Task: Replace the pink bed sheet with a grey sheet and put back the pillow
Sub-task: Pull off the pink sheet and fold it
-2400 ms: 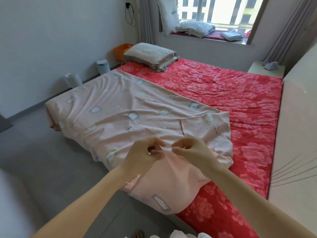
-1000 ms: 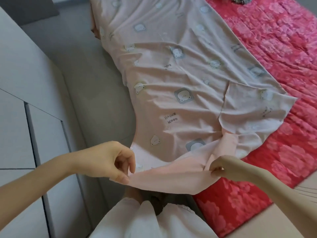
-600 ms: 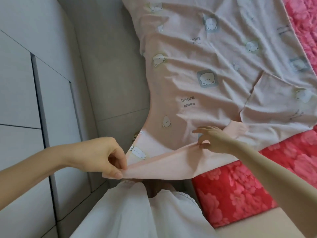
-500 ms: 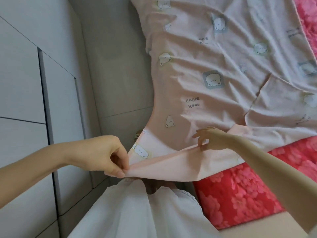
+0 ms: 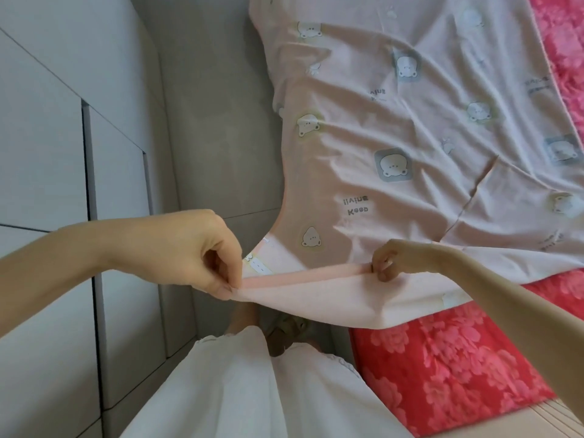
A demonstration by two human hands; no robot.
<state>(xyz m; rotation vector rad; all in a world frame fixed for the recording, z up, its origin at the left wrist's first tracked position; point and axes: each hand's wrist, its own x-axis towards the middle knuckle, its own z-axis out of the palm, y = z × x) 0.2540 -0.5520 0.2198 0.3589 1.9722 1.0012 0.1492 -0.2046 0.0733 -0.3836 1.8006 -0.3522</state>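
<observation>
Hands: left (image 5: 192, 251) pinches pink sheet (image 5: 395, 128) hem | right (image 5: 395, 259) pinches same hem

A strip of grey floor (image 5: 215, 121) ran open between the pale cupboard fronts (image 5: 41, 153) on the left and the side of the bed, and a hand could pass down it. Across the front, the hem of the pink sheet (image 5: 395, 128) was stretched tight between the left hand (image 5: 196, 251) and the right hand (image 5: 398, 259), barring the way like a rail. Under it the person's white skirt (image 5: 252, 390) filled the gap. The sheet's top lay flat, reachable from above. The red floral cover (image 5: 442, 374) lay bare at the right.
</observation>
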